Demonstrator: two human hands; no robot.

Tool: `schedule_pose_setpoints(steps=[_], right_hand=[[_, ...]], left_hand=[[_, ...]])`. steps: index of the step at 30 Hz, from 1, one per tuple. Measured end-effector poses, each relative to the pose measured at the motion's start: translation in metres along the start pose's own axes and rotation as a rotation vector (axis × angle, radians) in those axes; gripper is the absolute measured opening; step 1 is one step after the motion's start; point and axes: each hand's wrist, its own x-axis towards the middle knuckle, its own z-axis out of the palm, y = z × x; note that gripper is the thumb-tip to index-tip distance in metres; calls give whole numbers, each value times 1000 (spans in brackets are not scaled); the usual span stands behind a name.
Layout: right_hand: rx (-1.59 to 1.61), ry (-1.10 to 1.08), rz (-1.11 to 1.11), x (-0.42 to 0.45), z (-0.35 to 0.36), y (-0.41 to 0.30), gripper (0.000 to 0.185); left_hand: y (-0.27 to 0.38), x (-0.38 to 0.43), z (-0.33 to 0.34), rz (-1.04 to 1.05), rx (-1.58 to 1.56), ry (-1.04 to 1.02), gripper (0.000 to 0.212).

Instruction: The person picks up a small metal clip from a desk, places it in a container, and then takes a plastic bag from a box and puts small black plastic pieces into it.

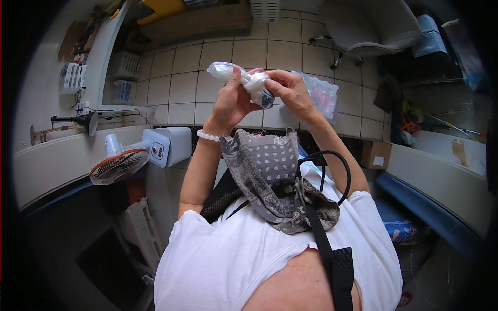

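Observation:
A clear plastic bag, bunched up around something dark, is held up in front of me between both hands. My left hand grips its gathered part from the left, thumb on top, and a puffed end of the plastic sticks out past the thumb. My right hand pinches the bag's right side between thumb and fingers. What the dark content is, I cannot tell. Beyond my right wrist lies another clear plastic bag with something reddish in it. A grey patterned cloth hangs at my chest below the hands.
A white fan with an orange rim stands at the left, near a small black lamp. An office chair is at the upper right on the tiled floor. A cardboard box sits right of my right arm.

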Motion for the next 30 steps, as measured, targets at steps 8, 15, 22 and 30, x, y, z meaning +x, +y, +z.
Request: schedule_pose_setpoints(steps=[8,15,22,30], right_hand=[[-133,126,-35,9,-7,10,43],[-183,16,-40,16,24,18,41],[108,-9,70,22,18,31,27],[240,14,95,19,44,27,25]], left_hand=[[-2,-2,-12,25,-16,20,76],[-3,-16,-24,30,5,14,69],[-11,-22,-20,-14,-65,-14,58],[-16,-45,-22,177,-12,169,45]])
